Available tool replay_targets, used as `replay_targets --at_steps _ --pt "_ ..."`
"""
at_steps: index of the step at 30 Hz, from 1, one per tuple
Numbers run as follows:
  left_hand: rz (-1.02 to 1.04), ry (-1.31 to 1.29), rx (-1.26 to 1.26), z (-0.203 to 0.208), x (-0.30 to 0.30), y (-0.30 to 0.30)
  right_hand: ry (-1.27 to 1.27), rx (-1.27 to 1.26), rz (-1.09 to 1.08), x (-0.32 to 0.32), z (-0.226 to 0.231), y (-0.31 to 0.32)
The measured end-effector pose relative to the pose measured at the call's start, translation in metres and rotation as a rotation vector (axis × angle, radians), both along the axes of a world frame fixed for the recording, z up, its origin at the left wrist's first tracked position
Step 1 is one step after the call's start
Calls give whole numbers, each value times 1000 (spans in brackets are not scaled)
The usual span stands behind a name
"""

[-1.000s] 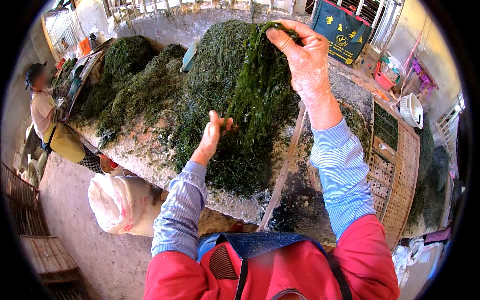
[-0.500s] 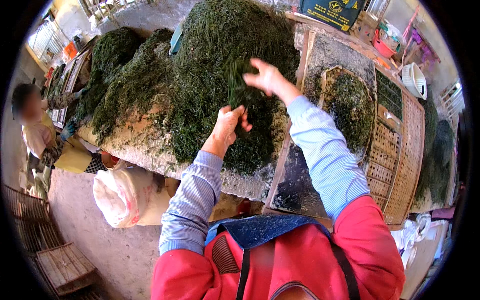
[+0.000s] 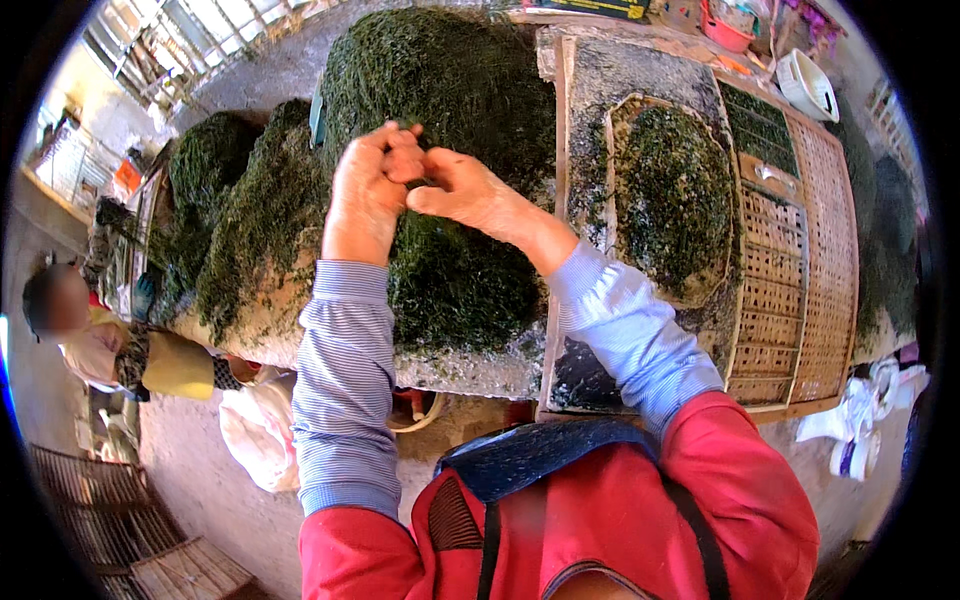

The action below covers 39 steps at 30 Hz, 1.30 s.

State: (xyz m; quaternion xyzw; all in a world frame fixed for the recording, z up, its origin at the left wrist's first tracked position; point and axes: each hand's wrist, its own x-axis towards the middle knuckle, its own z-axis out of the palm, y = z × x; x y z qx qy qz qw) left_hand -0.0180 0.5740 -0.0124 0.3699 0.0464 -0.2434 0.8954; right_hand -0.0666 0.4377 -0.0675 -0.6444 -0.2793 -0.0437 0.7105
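Note:
Both of my hands meet in the air over a tall heap of dark green, stringy seaweed. My left hand is closed, its fingers curled inward; whatever lies in them is hidden. Against its fingertips comes my right hand, thumb and fingers drawn together, and I cannot make out what they pinch. Below the hands, a wet clump of seaweed spreads at the front of the table. To the right, a shallow framed tray holds more chopped-looking seaweed.
Slatted drying frames lie right of the tray, with a white basket beyond. More seaweed piles line the left, where another person works in gloves. A white sack stands below the table's front edge.
My left hand has risen up and left. My right hand has come down and left to meet it, its spread fingers now drawn in. The view has shifted, showing more at the left.

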Motion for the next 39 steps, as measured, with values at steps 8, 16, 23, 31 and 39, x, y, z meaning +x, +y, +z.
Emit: replay_targets --at_steps 8,16,23,31,39 --pt "-151 -242 -158 115 25 15 -43 -184 -35 -1 -5 34" --pt "-141 -187 66 49 19 21 -59 -639 -79 -37 -89 -24" --pt "-51 -194 305 9 -4 16 -618 -1014 -406 -48 67 -37" --pt "-298 -317 162 52 -16 13 -812 -1193 -647 42 123 -35" --pt "-397 -268 95 96 -13 2 -88 -47 152 48 -21 -39"
